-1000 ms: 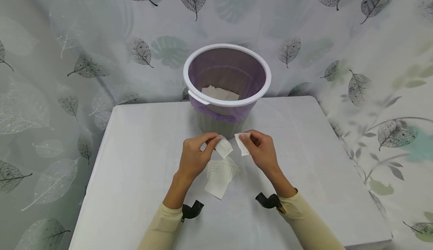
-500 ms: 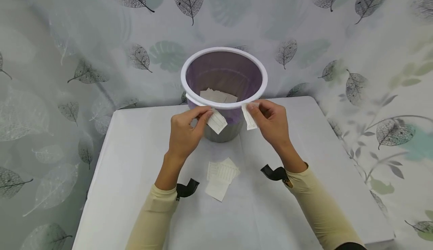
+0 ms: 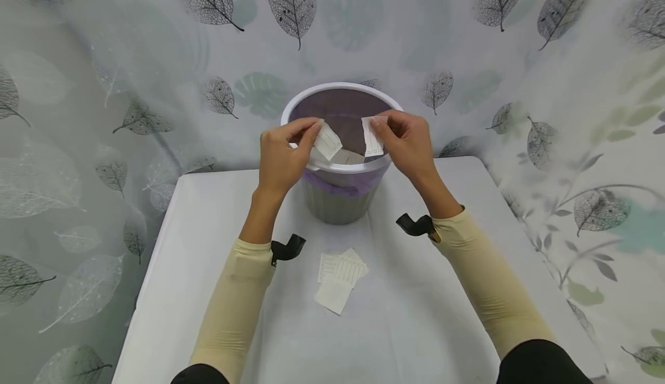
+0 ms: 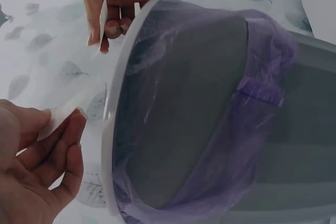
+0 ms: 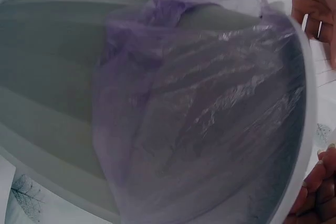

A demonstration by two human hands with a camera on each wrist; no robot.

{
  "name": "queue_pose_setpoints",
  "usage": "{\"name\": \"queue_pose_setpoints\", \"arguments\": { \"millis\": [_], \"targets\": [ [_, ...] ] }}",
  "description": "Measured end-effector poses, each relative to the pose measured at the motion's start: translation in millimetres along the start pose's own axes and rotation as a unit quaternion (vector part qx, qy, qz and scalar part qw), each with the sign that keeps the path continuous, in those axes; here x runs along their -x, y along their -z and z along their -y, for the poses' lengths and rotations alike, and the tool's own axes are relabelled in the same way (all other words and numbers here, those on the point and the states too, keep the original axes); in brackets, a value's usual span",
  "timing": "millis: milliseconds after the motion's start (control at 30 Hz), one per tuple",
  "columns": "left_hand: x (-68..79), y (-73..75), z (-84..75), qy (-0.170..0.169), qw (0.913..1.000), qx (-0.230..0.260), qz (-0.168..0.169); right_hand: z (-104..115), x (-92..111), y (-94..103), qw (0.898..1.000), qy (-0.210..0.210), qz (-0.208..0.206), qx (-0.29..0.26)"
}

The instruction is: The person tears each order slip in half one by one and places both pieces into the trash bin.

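Observation:
My left hand (image 3: 283, 156) pinches a torn piece of lined paper (image 3: 327, 140) between thumb and fingers, over the near left rim of a grey trash bin (image 3: 337, 199). At the right side of the rim, my right hand (image 3: 410, 141) pinches another torn piece of paper (image 3: 372, 137). Both pieces hang above the bin's mouth, apart from each other. A purple bag (image 4: 226, 145) lines the bin and folds down over its outside. Pale paper pieces lie inside, partly hidden behind the held ones. In the left wrist view, the left hand's paper (image 4: 63, 119) shows nearly edge-on.
Several overlapping pieces of lined paper (image 3: 340, 274) lie on the white table (image 3: 218, 291) in front of the bin. A leaf-patterned cloth (image 3: 187, 49) hangs behind and beside the table.
Both hands have moved forward and up with their paper pieces, from above the paper pile to above the bin's mouth. The pile on the table has stayed put.

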State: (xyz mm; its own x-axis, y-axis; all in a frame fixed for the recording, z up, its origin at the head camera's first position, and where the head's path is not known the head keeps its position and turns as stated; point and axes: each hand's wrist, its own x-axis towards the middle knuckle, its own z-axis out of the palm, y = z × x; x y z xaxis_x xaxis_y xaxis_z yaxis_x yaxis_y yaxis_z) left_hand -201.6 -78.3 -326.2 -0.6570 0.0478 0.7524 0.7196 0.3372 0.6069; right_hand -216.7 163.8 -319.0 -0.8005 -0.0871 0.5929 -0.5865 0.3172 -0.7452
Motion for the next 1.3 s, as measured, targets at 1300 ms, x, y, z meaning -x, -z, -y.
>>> {"name": "queue_pose_setpoints", "arguments": {
  "millis": [1300],
  "targets": [
    [4.3,0.6,9.4,0.020,0.9980,-0.039,0.046,-18,-12,-1.4,0.993,-0.022,0.073,0.085]
  ]
}}
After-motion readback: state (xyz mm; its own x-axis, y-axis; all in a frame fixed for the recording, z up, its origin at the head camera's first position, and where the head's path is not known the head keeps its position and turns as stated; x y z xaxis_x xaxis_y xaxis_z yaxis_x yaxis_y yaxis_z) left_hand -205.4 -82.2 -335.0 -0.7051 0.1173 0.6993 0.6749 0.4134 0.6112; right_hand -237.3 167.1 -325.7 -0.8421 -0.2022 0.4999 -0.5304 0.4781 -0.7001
